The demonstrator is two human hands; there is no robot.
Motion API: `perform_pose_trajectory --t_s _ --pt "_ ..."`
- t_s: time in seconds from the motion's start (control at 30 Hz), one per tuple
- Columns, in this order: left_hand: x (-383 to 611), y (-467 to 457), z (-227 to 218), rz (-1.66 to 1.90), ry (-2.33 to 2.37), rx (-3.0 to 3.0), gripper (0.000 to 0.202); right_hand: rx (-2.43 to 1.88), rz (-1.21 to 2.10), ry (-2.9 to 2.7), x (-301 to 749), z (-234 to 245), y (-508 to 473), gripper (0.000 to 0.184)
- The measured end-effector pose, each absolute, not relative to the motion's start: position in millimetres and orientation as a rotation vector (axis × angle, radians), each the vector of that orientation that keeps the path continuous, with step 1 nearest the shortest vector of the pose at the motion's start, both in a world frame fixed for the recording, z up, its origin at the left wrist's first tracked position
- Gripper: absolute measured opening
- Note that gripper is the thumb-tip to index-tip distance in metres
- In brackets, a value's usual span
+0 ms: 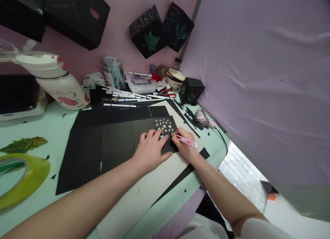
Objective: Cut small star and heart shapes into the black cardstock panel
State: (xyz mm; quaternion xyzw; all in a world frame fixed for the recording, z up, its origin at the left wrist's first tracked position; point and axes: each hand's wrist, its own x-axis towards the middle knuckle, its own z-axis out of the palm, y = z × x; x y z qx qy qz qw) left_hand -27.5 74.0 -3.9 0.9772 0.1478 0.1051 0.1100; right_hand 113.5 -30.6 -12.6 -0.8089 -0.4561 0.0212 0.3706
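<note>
My left hand [151,149] lies flat, fingers spread, pressing down a large sheet of black paper [108,139] on the mint-green table [51,125]. My right hand [184,144] is closed around a pink and white marker [187,140], its tip touching the black paper's right panel. That panel [165,126] carries several small white stars and hearts. A white sheet [144,194] lies under the black paper.
Several white markers [123,96] lie at the back, beside a jar of pens [113,72], red scissors [168,93] and a small black box [191,90]. A white thermos [55,80], a leaf [24,145] and green tape [23,178] sit left. Black decorated boxes [154,31] hang on the wall.
</note>
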Motion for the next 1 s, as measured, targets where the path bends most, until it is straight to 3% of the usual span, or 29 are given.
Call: perform_pose_trajectory --t_s 1.0 --pt "-28.4 72.5 -3.0 0.315 0.435 2.86 0.048 -2.057 0.054 -0.942 90.3 -15.0 -31.7 0.023"
